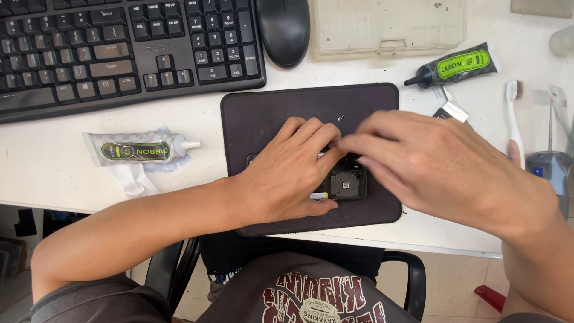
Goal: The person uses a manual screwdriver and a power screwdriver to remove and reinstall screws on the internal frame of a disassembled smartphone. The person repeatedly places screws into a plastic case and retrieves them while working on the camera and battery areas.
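**Two hands on an opened device, contact point hidden**

Two hands meet over a small dark opened device (347, 182) lying on the black mat (269, 113), in front of the keyboard (119, 48). My left hand (293, 173) lies flat across it, fingers curled, pinning it down; a thin white-and-yellow piece (320, 195) shows under the thumb. My right hand (430, 164) is blurred, fingertips pinched together at the device's top edge; whether they grasp anything I cannot tell, possibly a small part.

Risk: the exposed matte board looks delicate, and a slip could scrape it. A loose speck (341, 118) on the mat could be lost. The soft black adhesive tube (454, 67) lies uncapped nearby, well apart.
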